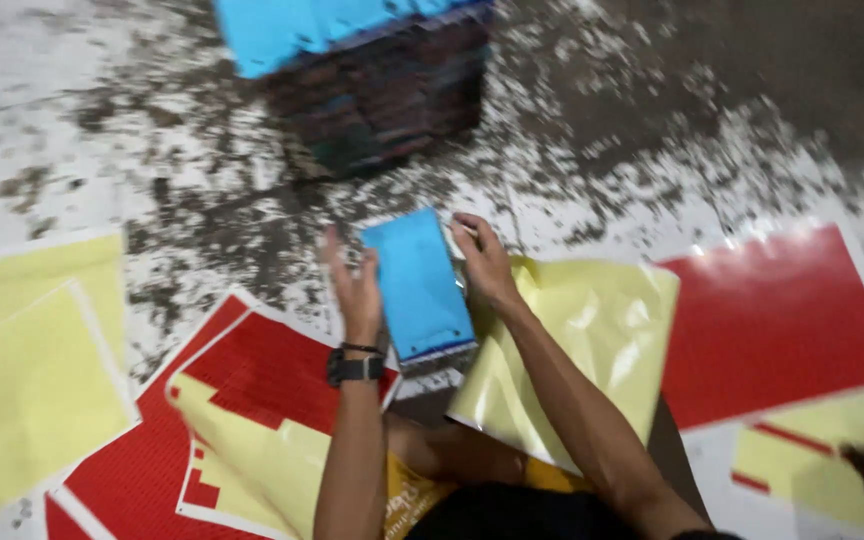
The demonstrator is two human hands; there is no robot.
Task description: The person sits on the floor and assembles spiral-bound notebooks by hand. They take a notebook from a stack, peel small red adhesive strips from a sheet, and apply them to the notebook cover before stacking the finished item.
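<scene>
A small stack of rectangular sheets with a bright blue top point(418, 285) is held upright-tilted above the floor between both hands. My left hand point(354, 285), with a black watch on the wrist, presses its left long edge. Against the upper right corner and right edge rests my right hand point(483, 262), fingers curled around it. The image is motion-blurred, so finer detail of the stack is unclear.
A tall dark pile with blue sheets on top point(372, 70) stands on the stained concrete floor point(652, 150) ahead. Glossy yellow sheets point(592, 340) and red sticker sheets point(772, 320) lie around; more yellow sheets point(32, 370) and red ones point(252, 380) lie left.
</scene>
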